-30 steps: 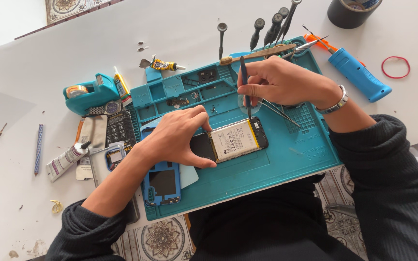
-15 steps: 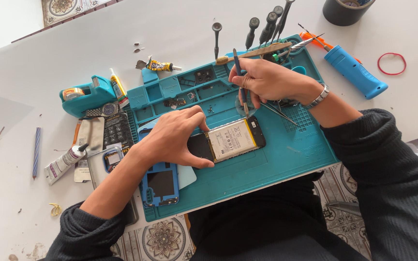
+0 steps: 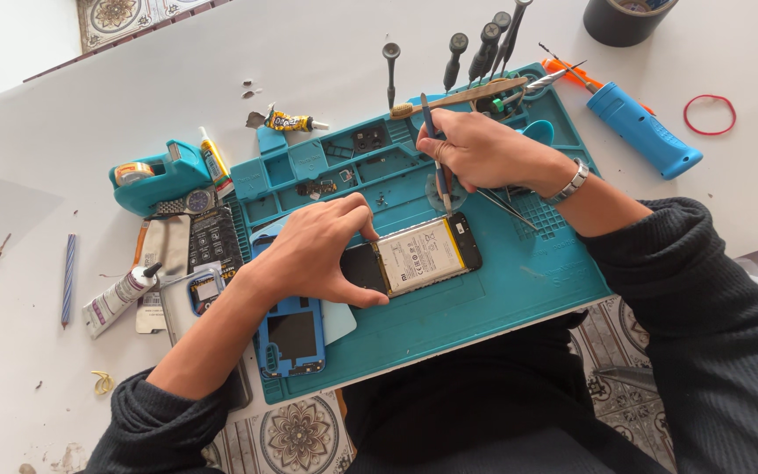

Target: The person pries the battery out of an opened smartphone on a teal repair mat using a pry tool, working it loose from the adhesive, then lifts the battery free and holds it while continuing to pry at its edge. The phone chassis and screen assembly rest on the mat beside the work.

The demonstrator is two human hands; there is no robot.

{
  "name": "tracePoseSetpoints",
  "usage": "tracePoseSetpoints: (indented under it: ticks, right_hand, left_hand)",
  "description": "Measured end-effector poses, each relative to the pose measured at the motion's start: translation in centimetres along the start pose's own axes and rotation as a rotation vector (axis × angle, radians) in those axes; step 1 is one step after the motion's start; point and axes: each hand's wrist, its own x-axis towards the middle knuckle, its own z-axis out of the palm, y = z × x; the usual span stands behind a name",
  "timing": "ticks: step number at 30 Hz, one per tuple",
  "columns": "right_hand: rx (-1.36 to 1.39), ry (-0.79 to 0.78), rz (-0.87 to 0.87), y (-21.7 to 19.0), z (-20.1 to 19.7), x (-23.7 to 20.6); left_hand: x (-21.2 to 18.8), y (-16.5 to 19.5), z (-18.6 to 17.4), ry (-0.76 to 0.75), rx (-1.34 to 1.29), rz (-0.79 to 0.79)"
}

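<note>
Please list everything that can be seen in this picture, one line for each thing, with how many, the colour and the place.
Rubber work mat: one, teal, middle of the white table.
Opened phone with pale battery: one, black, mat centre.
Phone frame: one, blue, mat's near-left corner.
Screwdrivers: several, dark, upright at mat's far edge.
Tape dispenser: one, teal, left of mat.
Glue tube: one, white-grey, left.
Electric driver: one, blue, right of mat.
Rubber band: one, red, far right.
Tape roll: one, black, top right.
Left hand: steadies phone.
Right hand: holds thin dark tool above phone.
</note>
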Motion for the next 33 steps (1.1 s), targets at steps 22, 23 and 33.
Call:
tracePoseSetpoints:
  ticks: [22, 23, 33]
  right_hand:
    - [-0.014, 0.228, -0.327, 1.8, -2.1, -0.5]
    - [0.000, 0.245, -0.337, 2.0, -2.4, -0.6]
    - [-0.597, 0.091, -0.154, 0.8, -2.2, -1.5]
  left_hand:
    - [0.3, 0.0, 0.1, -0.006, 0.001, -0.009]
    - [0.3, 0.0, 0.1, -0.003, 0.001, -0.006]
    - [0.4, 0.0, 0.0, -0.008, 0.000, -0.013]
